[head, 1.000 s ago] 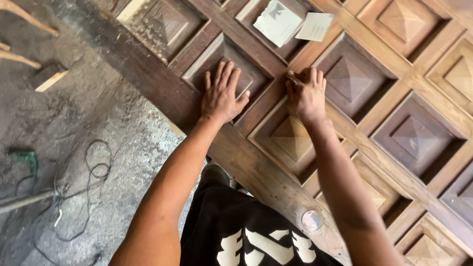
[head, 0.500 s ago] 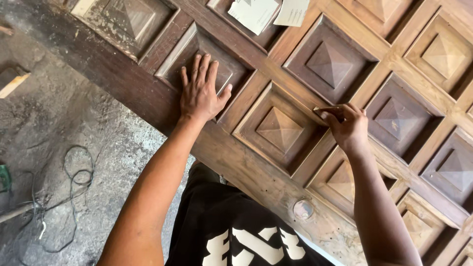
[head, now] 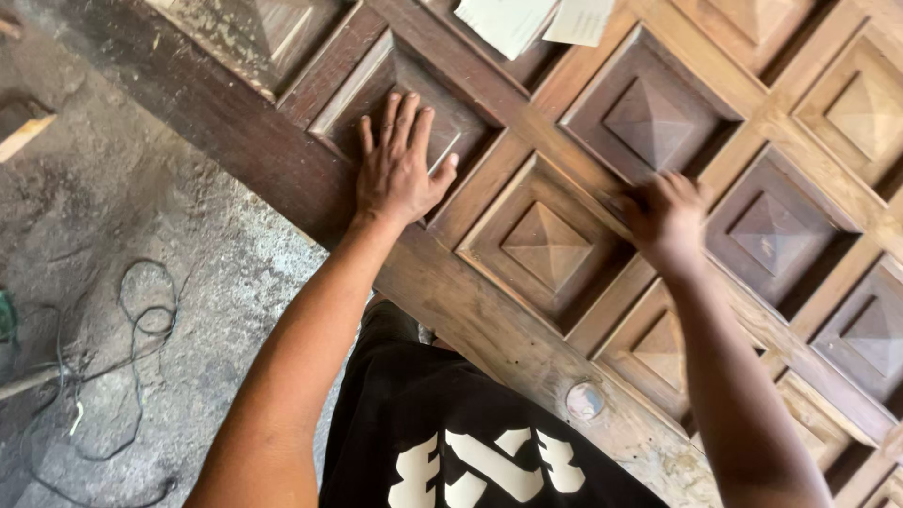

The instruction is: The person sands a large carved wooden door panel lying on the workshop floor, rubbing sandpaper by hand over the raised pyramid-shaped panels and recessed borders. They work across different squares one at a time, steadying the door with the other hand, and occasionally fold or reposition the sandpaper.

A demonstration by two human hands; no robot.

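A large wooden door point(head: 489, 325) with square raised pyramid panels lies flat in front of me. My left hand point(head: 400, 169) rests flat, fingers spread, on a dark panel near the door's left edge. My right hand point(head: 663, 216) is blurred by motion and presses on the diagonal rail between two panels. Its fingers are curled on a small dark sheet point(head: 613, 201) that looks like sandpaper. The pyramid panel point(head: 547, 245) between my hands is lighter than the dark ones around it.
Pale paper sheets point(head: 527, 19) lie on the door at the top. A round metal fitting point(head: 585, 400) sits in the door's near stile. On the dusty concrete floor to the left are a looped black cable point(head: 141, 325), a wood offcut point(head: 23, 134) and a green tool point(head: 6, 315).
My right hand has slid along the rail, first down to the right, then back up a little. The left hand stays flat on its panel.
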